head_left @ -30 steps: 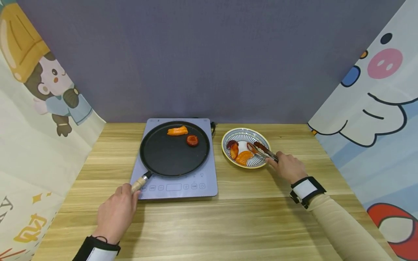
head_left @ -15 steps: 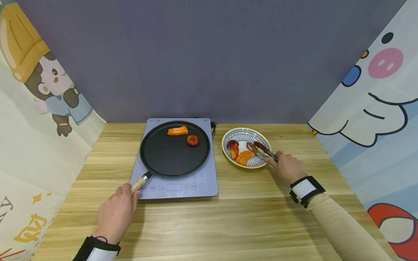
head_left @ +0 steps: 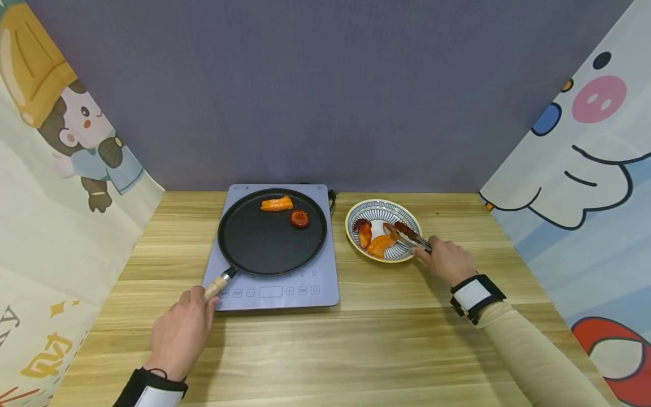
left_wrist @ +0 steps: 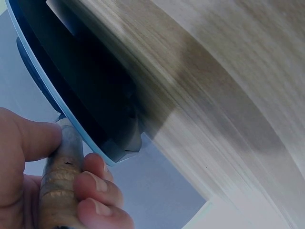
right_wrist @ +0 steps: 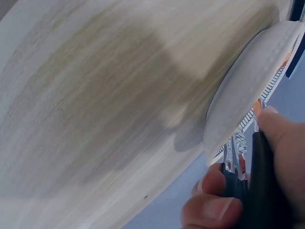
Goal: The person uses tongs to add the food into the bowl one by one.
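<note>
My left hand [head_left: 182, 333] grips the wooden handle [head_left: 217, 287] of a flat black frying pan [head_left: 264, 246], its fingers curled round it in the left wrist view. An orange piece like salmon [head_left: 277, 204] and a round red-brown slice [head_left: 299, 219] lie at the pan's far side. My right hand [head_left: 448, 261] holds black-handled metal tongs [head_left: 418, 242], their tips low inside a patterned bowl [head_left: 352, 242] at a red-brown food piece. Also in the bowl are another orange piece [head_left: 380, 246], a red-orange wedge [head_left: 365, 235] and a dark red piece [head_left: 360, 224].
The pan sits on a pale induction cooker [head_left: 325, 282] with touch buttons along its front. A black cord [head_left: 332, 199] shows at its back right corner. The wooden table [head_left: 356, 350] ends at a grey back panel [head_left: 325, 96], with printed cloths on both sides.
The tongs' tips have shifted very slightly to the left within the bowl. My left hand, the pan and the food in it stay where they were.
</note>
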